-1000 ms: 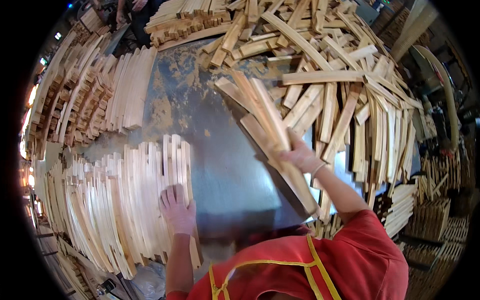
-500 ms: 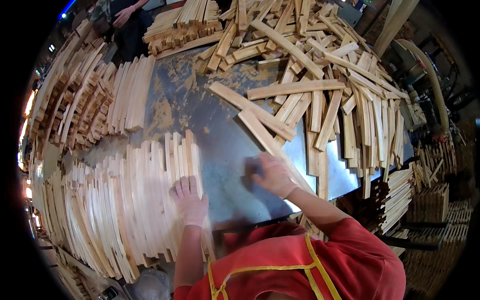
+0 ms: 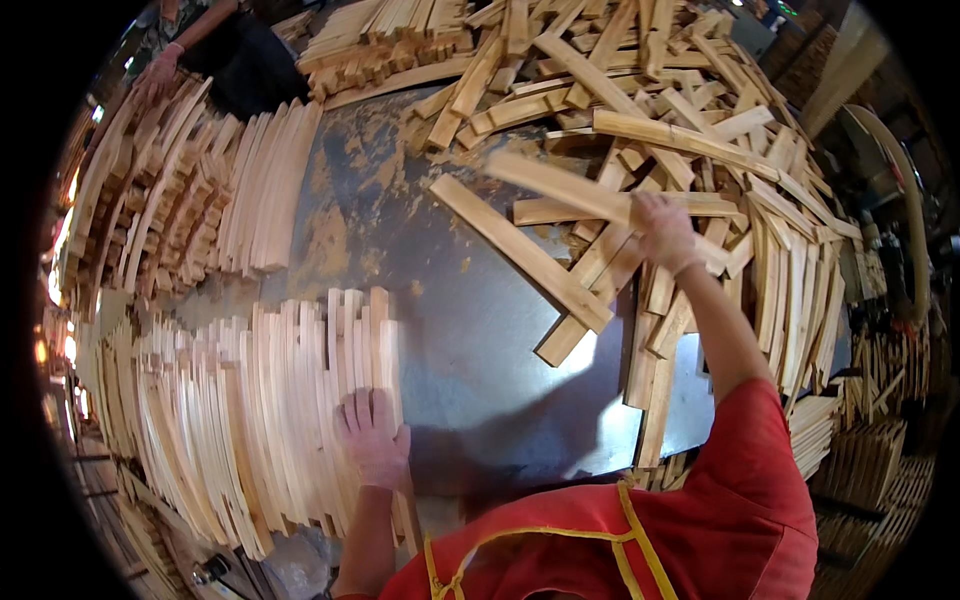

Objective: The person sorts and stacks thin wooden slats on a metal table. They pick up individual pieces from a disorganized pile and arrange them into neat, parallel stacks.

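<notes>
My left hand (image 3: 372, 440) lies palm down, fingers stretched out, on the near end of a row of upright-set wooden strips (image 3: 285, 400), close to its right edge. My right hand (image 3: 665, 235), reaching forward and right, grips a short wooden board (image 3: 560, 187) that slants up to the left above the loose heap; its far end is blurred. Beneath it, a similar board (image 3: 520, 252) rests diagonally on the metal tabletop (image 3: 470, 350). The pile of loose wooden boards (image 3: 660, 100) spreads behind and right of my right hand.
Stacked strips (image 3: 150, 200) stand at the far left, with a neat stack (image 3: 390, 35) at the back. Another person's hand (image 3: 158, 75) touches the far-left stack. Sawdust patches (image 3: 335, 230) cover part of the tabletop. A ribbed hose (image 3: 905, 200) hangs at the right.
My right hand has moved forward and right from the near tabletop and now holds a board. The left hand stays on the strips. The other person's hand has moved onto the far-left stack.
</notes>
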Available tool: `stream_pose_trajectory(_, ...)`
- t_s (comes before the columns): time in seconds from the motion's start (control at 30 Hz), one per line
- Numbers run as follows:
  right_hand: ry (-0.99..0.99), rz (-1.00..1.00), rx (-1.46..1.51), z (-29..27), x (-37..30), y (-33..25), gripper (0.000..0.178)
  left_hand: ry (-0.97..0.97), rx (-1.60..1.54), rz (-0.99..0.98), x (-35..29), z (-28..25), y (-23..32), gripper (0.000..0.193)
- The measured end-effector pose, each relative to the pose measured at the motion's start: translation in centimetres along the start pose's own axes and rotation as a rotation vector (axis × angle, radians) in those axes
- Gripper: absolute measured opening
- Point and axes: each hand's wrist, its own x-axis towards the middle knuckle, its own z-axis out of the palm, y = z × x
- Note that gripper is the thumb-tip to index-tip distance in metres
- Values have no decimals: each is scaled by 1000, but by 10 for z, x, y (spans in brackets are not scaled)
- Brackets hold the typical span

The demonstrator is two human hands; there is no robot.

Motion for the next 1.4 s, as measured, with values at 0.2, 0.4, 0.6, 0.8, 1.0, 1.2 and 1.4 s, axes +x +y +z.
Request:
stream_pose_trajectory(0.2,-336,92,-52,20,70,15,69,20,-70,-14,7,-1,1,76)
stream_pose_trajectory(0.4,-532,8,418,-29,32,-158,82,0,-42,-13,4,0,2,78)
stream_pose_trajectory(0.6,-459,127,405,-2,12,-202,103,-43,-35,-5,-5,8,-8,88)
stream_pose_trajectory(0.8,-270,181,1420,10,-115,-271,125,-45,-18,12,-7,12,-10,87)
stream_pose_trajectory(1.0,-986,-455,923,-26,-199,-388,91,38,-135,-47,14,15,24,84)
stream_pose_trajectory(1.2,-633,-231,951,-26,-87,-214,55,-53,-31,-47,8,9,35,89)
stream_pose_trajectory(1.4,71,109,-53,3,43,50,85,-54,-24,-79,22,1,52,85)
